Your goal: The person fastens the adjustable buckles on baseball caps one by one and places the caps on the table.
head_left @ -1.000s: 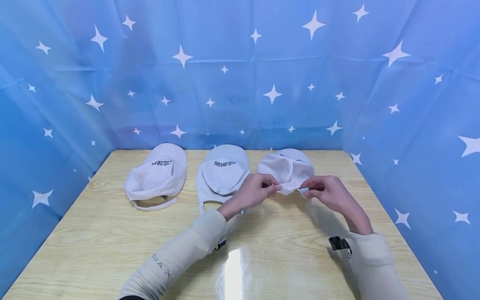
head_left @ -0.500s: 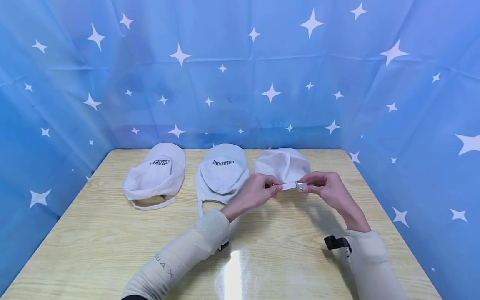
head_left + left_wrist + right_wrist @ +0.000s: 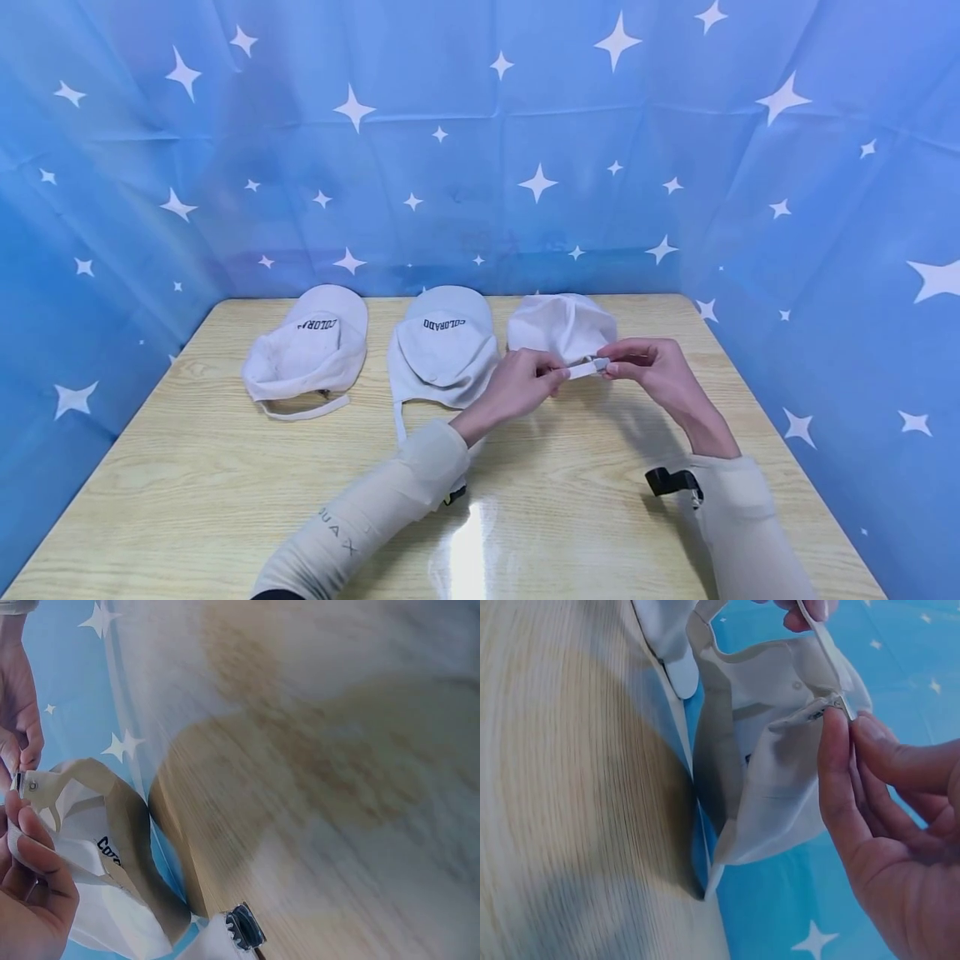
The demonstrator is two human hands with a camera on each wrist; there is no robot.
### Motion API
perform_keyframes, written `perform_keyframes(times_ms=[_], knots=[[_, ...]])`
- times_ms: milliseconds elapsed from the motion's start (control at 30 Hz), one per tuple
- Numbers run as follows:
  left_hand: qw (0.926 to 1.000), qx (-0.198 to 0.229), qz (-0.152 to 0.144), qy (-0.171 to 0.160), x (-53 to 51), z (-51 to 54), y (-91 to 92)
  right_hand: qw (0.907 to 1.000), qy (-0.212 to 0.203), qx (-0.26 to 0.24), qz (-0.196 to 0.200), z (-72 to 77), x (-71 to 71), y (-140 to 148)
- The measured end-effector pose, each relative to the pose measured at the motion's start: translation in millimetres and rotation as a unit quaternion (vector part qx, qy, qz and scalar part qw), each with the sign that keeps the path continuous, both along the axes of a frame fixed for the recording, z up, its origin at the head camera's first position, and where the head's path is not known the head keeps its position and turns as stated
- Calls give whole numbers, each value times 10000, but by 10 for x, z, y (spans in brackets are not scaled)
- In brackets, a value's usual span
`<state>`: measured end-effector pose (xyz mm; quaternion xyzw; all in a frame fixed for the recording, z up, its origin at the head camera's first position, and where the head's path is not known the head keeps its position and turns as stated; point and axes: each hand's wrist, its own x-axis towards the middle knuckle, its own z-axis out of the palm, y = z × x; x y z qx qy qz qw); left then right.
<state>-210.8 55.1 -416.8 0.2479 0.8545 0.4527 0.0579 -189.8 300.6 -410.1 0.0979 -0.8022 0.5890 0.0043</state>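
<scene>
At the right of the row is a white baseball cap (image 3: 562,325), its rear side towards me and raised in the hands. My left hand (image 3: 521,383) pinches its white back strap (image 3: 581,370) between thumb and fingers. At the other end of that strap, my right hand (image 3: 652,375) pinches a small metal buckle (image 3: 602,364). In the right wrist view the buckle (image 3: 845,707) sits between thumb and index fingertip, and the strap (image 3: 825,645) runs up to the left hand. Dark lettering (image 3: 109,851) shows inside the cap in the left wrist view.
Two more white caps lie on the wooden table (image 3: 262,517): one at the left (image 3: 300,342) with its strap loose, one in the middle (image 3: 442,350) marked COLORADO. A blue star-patterned curtain (image 3: 450,192) stands behind. A black clip (image 3: 675,483) hangs at the right sleeve.
The cap has tipped up, so its brim and lettering no longer show in the head view. The strap now lies straighter between the hands, which have barely shifted.
</scene>
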Motion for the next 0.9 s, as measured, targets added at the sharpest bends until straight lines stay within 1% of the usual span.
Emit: perform_keyframes(times_ms=[100, 267, 567, 733, 900], knots=[[10000, 34, 86, -12, 7, -10, 12, 10000, 7, -8, -1, -2, -5, -9], [9998, 34, 176, 59, 1, -33, 18, 9999, 72, -79, 25, -12, -9, -11], [9996, 145, 198, -105, 2, -76, 39, 9998, 105, -21, 144, -33, -10, -43], [9996, 114, 235, -89, -2, -92, 52, 9999, 77, 112, 93, -32, -15, -47], [9996, 101, 263, 48, -8, -107, 55, 9991, -89, 393, 103, -16, -11, -39]])
